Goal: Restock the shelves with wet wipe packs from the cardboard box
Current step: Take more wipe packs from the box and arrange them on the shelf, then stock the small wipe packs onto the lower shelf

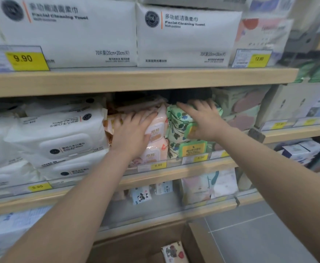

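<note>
On the middle shelf [174,168] stand stacked pink wet wipe packs [158,130] and, right of them, green leaf-print packs [178,126]. My left hand [132,131] lies flat, fingers spread, on the top pink pack. My right hand [204,120] presses on the top green pack, fingers apart over its upper edge. The cardboard box [142,243] sits low at the bottom of the view, with one patterned pack [174,252] inside it.
Large white wipe packs [56,137] fill the middle shelf to the left. White facial towel packs [70,31] stand on the upper shelf. Small packs [142,196] sit on the lower shelf. Grey floor tiles [260,234] lie at the bottom right.
</note>
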`<state>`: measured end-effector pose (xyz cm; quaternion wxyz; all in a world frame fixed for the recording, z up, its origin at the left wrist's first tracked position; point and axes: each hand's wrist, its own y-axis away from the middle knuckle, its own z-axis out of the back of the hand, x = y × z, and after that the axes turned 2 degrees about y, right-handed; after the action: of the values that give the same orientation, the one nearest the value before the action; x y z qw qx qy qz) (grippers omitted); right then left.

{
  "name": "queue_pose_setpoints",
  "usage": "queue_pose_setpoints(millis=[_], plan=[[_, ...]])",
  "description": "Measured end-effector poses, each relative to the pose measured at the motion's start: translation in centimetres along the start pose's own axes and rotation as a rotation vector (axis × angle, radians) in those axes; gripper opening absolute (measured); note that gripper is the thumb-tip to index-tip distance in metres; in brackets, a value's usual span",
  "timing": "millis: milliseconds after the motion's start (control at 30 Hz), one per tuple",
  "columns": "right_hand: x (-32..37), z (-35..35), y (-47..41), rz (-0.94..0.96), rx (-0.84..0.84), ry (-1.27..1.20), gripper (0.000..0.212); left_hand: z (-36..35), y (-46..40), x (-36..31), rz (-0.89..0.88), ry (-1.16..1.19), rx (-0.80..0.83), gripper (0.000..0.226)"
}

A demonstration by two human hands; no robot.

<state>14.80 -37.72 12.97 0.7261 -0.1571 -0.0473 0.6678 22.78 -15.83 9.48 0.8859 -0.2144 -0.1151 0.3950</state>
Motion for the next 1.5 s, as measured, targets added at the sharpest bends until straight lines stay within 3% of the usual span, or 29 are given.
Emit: queue_pose_setpoints(millis=[133, 267, 400, 500, 633, 733, 900, 1033, 1167, 1267, 1367, 1500], plan=[[0.2, 0.0, 1.8, 0.002, -0.108, -0.097, 0.101, -0.3, 0.2, 0.0, -0.04, -0.011, -0.054, 0.066], [1.2, -0.3, 5.4, 0.024, -0.206, -0.204, 0.085, -0.6, 2.9, -0.8, -0.081, 0.096, -0.162, 0.06], [3.9, -3.9, 11.0, 0.004, -0.196, -0.362, 0.069, -3.8, 11.3, -2.6, -0.091, 0.245, -0.055, 0.055], [7.0, -8.0, 15.7, -0.078, -0.083, -0.521, 0.065, -7.4, 18.7, -2.7, -0.048, 0.302, 0.083, 0.052], [12.2, -13.2, 23.0, -0.257, 0.139, -0.702, 0.061, -10.7, 26.5, -1.8, 0.085, 0.264, 0.349, 0.065], [15.8, -16.3, 28.1, -0.347, 0.337, -0.737, 0.063, -12.2, 29.6, -1.5, 0.189, 0.241, 0.516, 0.068], [19.1, -20.3, 33.6, -0.559, 0.65, -0.566, 0.077, -13.4, 31.6, -2.0, 0.195, 0.267, 0.541, 0.064], [19.5, -21.6, 34.1, -0.554, 0.76, -0.464, 0.084, -13.6, 31.8, -2.0, 0.207, 0.264, 0.565, 0.064], [19.3, -21.6, 33.7, -0.557, 0.772, -0.448, 0.073, -13.0, 31.5, -2.3, 0.219, 0.27, 0.619, 0.067], [19.2, -20.3, 33.8, -0.559, 0.673, -0.518, 0.075, -12.0, 32.1, -3.1, 0.276, 0.35, 0.65, 0.068], [19.4, -18.5, 32.8, -0.574, 0.54, -0.674, 0.08, -10.5, 33.6, -5.1, 0.357, 0.493, 0.699, 0.062], [20.0, -15.9, 30.4, -0.747, 0.413, -0.975, 0.075, -8.2, 34.8, -8.0, 0.394, 0.664, 0.8, 0.044]])
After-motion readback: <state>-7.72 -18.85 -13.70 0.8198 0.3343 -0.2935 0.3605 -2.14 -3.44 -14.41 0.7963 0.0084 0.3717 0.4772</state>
